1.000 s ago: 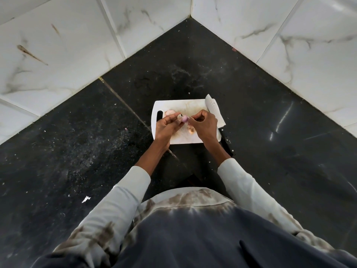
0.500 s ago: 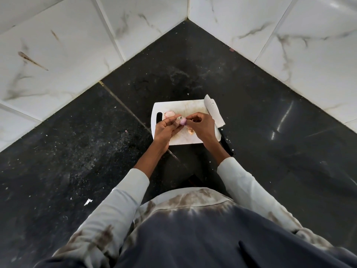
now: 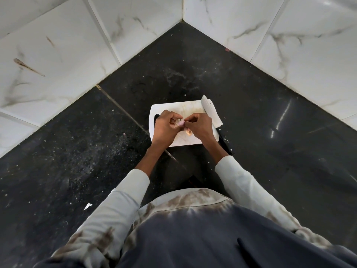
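Both arms reach forward, forearms bare beyond the pale sleeves, wrists converging. Left hand [image 3: 165,129]: back up, fingers curled inward. Right hand [image 3: 201,126]: back up, fingers curled, thumb and forefinger tips together. The hands meet at the fingertips, apparently both pinching a small pink piece [image 3: 181,123]; the knuckles hide the exact contact.

I see both hands meet over the white cutting board [image 3: 190,107]: left hand [image 3: 165,129] and right hand [image 3: 201,128] pinch a small pinkish clove [image 3: 181,123] between their fingertips. A knife [image 3: 210,113] lies along the board's right edge, its black handle on the dark counter [image 3: 251,132].
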### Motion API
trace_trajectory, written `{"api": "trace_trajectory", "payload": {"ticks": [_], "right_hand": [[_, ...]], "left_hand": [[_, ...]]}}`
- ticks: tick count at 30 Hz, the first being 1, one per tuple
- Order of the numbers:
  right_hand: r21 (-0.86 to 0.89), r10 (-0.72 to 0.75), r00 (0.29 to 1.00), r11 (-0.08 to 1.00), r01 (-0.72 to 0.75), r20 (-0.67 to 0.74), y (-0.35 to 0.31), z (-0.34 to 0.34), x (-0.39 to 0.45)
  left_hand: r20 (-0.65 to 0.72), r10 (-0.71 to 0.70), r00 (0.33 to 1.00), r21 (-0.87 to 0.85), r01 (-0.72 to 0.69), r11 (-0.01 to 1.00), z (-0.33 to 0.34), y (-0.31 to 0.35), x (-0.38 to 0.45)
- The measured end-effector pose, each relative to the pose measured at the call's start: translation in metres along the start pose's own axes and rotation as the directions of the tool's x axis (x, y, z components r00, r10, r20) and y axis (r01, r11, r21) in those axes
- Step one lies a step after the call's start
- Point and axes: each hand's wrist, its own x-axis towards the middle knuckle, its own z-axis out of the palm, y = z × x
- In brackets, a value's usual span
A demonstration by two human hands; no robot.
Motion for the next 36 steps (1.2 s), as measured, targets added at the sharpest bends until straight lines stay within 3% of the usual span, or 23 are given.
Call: {"api": "trace_trajectory", "payload": {"ticks": [9,16,23,27,36], "right_hand": [[-0.069,0.120,0.978,0.992,-0.109,0.172,-0.005,-0.010,0.005],[-0.004,0.042,0.998,0.999,-0.042,0.036,0.007,-0.002,0.001],[0.016,0.026,0.997,0.999,-0.028,0.071,0.006,-0.005,0.002],[-0.007,-0.004,0.998,1.000,0.005,0.069,0.005,-0.003,0.003],[0.068,-0.052,0.992,0.997,0.044,0.119,0.000,-0.010,0.002]], "left_hand": [[0.052,-0.178,0.983,-0.108,0.183,0.977,-0.003,-0.007,-0.003],[0.179,-0.249,0.952,-0.237,0.287,0.928,-0.005,0.009,0.006],[0.165,-0.341,0.925,-0.317,0.377,0.870,-0.002,0.007,0.003],[0.133,-0.351,0.927,-0.248,0.374,0.894,-0.003,0.007,0.001],[0.141,-0.393,0.909,-0.376,0.417,0.827,-0.007,0.008,0.004]]}}
